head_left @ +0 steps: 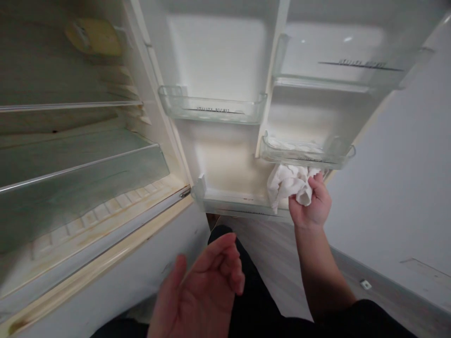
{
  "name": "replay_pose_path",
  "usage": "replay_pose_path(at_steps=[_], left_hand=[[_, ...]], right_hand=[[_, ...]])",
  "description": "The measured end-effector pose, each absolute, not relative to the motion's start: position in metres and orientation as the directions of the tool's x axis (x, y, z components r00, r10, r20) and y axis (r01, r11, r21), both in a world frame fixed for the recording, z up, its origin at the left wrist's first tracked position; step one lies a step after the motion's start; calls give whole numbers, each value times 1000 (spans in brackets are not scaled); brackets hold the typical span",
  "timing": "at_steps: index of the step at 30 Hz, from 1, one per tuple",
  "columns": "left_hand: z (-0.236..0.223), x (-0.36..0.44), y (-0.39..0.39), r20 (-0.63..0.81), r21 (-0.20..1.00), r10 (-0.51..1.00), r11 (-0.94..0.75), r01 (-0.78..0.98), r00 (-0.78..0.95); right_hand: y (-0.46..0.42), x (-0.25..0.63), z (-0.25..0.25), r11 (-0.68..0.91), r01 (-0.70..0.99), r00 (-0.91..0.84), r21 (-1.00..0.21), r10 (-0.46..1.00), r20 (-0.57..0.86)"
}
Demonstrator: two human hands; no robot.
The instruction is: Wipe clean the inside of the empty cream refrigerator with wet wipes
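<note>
My right hand (313, 204) is closed around a crumpled white cloth (287, 183). It holds the cloth just under a clear door bin (303, 155), near the outer edge of the open refrigerator door (225, 155). Part of the cloth hangs down toward the bottom door shelf (243, 207). My left hand (204, 286) is held palm up in front of my body, its thumb apart and fingers loosely curled, with nothing in it. It touches no part of the refrigerator.
At the left is the refrigerator interior, with a glass shelf (70, 107), a clear drawer (84, 188) and a stained ribbed floor (116, 205). A yellowish lamp cover (93, 36) is at its upper wall. Further bins (214, 110) line the door. A pale wall (398, 188) stands at right.
</note>
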State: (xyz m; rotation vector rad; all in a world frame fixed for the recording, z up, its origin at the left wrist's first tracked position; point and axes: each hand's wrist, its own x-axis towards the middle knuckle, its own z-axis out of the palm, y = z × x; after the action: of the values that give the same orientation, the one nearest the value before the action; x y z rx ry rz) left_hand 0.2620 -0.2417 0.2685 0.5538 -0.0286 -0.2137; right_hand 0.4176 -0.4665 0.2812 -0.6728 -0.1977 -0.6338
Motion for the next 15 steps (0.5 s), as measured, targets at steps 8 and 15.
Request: replay_pose_path(at_steps=[8,15], left_hand=[[278,267,-257,-46,483,-206,852,202,978],[279,268,-254,-49,499,-218,840,213,975]], right_hand=[[-467,420,276,565,635,772,-527,-488,407],[-469,421,275,480,656,751,-582,-493,439]])
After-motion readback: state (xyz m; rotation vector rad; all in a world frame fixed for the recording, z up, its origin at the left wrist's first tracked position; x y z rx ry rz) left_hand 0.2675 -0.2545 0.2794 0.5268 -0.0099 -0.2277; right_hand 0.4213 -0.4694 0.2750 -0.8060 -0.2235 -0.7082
